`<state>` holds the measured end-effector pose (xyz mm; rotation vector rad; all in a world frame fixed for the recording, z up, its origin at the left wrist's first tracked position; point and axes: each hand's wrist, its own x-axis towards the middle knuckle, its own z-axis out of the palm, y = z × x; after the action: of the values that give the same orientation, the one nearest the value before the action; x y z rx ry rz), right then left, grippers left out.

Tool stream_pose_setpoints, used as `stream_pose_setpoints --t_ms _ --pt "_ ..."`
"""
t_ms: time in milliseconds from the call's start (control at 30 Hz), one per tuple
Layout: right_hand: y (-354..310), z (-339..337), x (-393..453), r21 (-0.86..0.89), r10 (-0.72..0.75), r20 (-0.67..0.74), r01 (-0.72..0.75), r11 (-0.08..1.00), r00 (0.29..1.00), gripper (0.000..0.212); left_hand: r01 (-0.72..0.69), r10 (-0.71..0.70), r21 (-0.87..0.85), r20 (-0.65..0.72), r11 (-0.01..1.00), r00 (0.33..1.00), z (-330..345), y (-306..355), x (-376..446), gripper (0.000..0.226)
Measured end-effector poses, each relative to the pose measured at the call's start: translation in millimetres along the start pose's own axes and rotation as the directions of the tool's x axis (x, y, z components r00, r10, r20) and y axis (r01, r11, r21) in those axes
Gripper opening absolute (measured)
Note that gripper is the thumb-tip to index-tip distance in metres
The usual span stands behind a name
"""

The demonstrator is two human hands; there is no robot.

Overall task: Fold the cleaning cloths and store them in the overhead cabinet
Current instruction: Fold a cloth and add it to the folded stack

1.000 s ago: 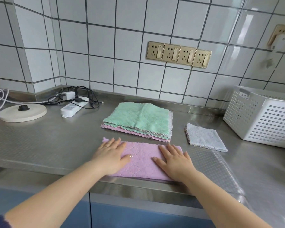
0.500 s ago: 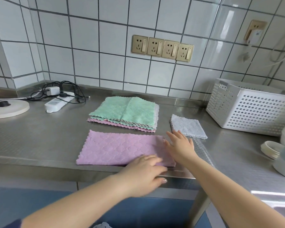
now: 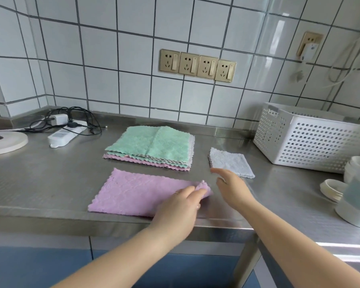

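- The pink cloth (image 3: 137,194) lies flat on the steel tabletop (image 3: 40,177), in front of the cloth stack (image 3: 152,146), near the front edge; its long axis runs left to right, slightly skewed, the left end a little nearer the edge.
- The left hand (image 3: 179,208) pinches the pink cloth's right end, and that far right corner is lifted and curled off the tabletop.
- The right hand (image 3: 231,188) hovers just right of that lifted corner, its grip spread, fingers loose and holding nothing; its fingertips overlap the near edge of the grey cloth in view.
- The cloth stack, green on top with pink below, sits flat with its long side left to right.
- The grey cloth (image 3: 231,161), folded small, lies right of the cloth stack.
- A white basket (image 3: 308,140) stands farther right of the cloth stack.
- A power strip (image 3: 64,135) with cables lies to its left.
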<state>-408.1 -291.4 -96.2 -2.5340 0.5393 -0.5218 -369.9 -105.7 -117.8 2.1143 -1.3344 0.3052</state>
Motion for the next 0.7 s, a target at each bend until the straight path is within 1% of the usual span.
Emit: stream_pose_setpoints --t_ms 33,67,100,133,167,233,300,333,367,400,433,500,567,600,633,700 --pt "-2.5 -2.5 -1.5 0.134 0.017 0.005 -0.018 0.991 1.000 0.039 0.035 -0.043 -0.120 -0.059 0.992 0.997 -9.4 -1.2 -0.8 0.038" --pt "-6.5 -4.2 -2.7 0.280 0.034 0.023 -0.039 0.959 0.999 0.034 0.073 -0.104 -0.236 -0.124 0.969 0.987 -19.1 -3.3 -1.8 0.039" --pt "-12.9 -4.9 -2.6 0.415 0.042 0.043 -0.057 0.908 0.998 0.028 0.097 -0.164 -0.335 -0.177 0.937 0.971 -29.6 -6.9 -3.2 0.040" --pt "-17.8 -5.8 -3.6 0.519 0.061 0.063 -0.085 0.850 0.996 0.023 0.115 -0.219 -0.428 -0.201 0.896 0.955 -38.4 -8.0 -4.7 0.039" --pt "-22.9 -4.9 -3.1 0.599 0.071 0.091 -0.112 0.793 0.993 0.024 0.145 -0.291 -0.520 -0.211 0.842 0.933 -45.7 -11.5 -6.2 0.039" --pt "-32.5 -0.2 -0.4 0.718 0.053 0.171 -0.161 0.677 0.984 0.040 0.208 -0.434 -0.669 -0.189 0.714 0.881 -56.1 -21.3 -7.9 0.041" --pt "-43.2 11.7 6.3 0.801 0.001 0.238 -0.196 0.566 0.971 0.050 0.261 -0.529 -0.737 -0.151 0.623 0.835 -67.1 -35.2 -13.5 0.043" --pt "-49.7 18.0 9.4 0.808 -0.018 0.251 -0.199 0.555 0.968 0.047 0.278 -0.547 -0.739 -0.143 0.613 0.825 -71.4 -44.0 -17.8 0.044" --pt "-56.1 22.2 10.4 0.798 -0.029 0.251 -0.190 0.572 0.968 0.041 0.296 -0.552 -0.724 -0.138 0.623 0.823 -75.4 -50.6 -22.4 0.045" --pt "-66.4 32.0 13.8 0.761 -0.044 0.258 -0.175 0.625 0.965 0.033 0.313 -0.554 -0.694 -0.150 0.649 0.819 -81.1 -63.0 -31.9 0.047" --pt "-74.0 38.6 15.7 0.707 -0.050 0.257 -0.152 0.691 0.965 0.027 0.328 -0.542 -0.645 -0.160 0.690 0.825 -84.2 -73.3 -39.3 0.047" --pt "-77.3 46.3 19.4 0.570 -0.052 0.239 -0.097 0.816 0.970 0.022 0.344 -0.486 -0.503 -0.180 0.793 0.855 -84.2 -86.9 -48.7 0.047" --pt "-83.5 55.6 24.2 0.465 -0.056 0.229 -0.059 0.883 0.972 0.021 0.364 -0.433 -0.316 -0.186 0.876 0.882 -85.6 -100.7 -59.3 0.047" --pt "-87.8 59.9 26.6 0.422 -0.058 0.226 -0.044 0.906 0.972 0.021 0.372 -0.414 -0.217 -0.196 0.902 0.889 -87.8 -106.1 -64.2 0.046" --pt "-92.6 63.7 28.6 0.378 -0.057 0.222 -0.032 0.925 0.973 0.022 0.377 -0.388 -0.092 -0.234 0.922 0.892 -89.4 -110.3 -68.4 0.044" --pt "-99.3 71.2 33.5 0.282 -0.077 0.212 0.014 0.959 0.974 0.017 0.381 -0.334 0.148 -0.264 0.913 0.905 -92.7 -116.2 -76.7 0.040"
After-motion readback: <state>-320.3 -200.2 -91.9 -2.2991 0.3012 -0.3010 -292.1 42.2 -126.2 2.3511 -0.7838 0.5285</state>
